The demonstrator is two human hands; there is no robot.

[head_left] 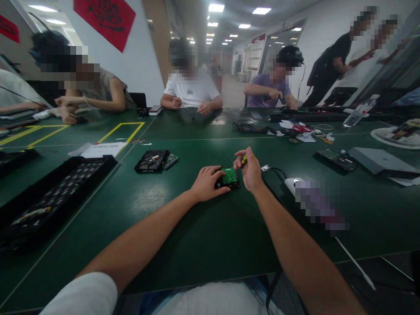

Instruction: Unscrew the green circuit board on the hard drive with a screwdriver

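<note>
In the head view a small flat black device with a green circuit board (229,176) lies on the table in front of me. My left hand (208,184) grips it from its left side, fingers over the far edge and thumb along the near edge. Just right of the board, my right hand (252,173) is closed around a yellow-and-black screwdriver (243,160). The screwdriver's tip is too small to make out. Left of my hands rest an opened black device (151,161) and a small loose circuit board (171,161).
A long black tray (55,197) of parts stands left on the green table (183,236). To the right are a white cabled device (292,186), a grey box (382,162) and a black unit (334,160). A water bottle (361,111) stands farther back. Several people sit opposite.
</note>
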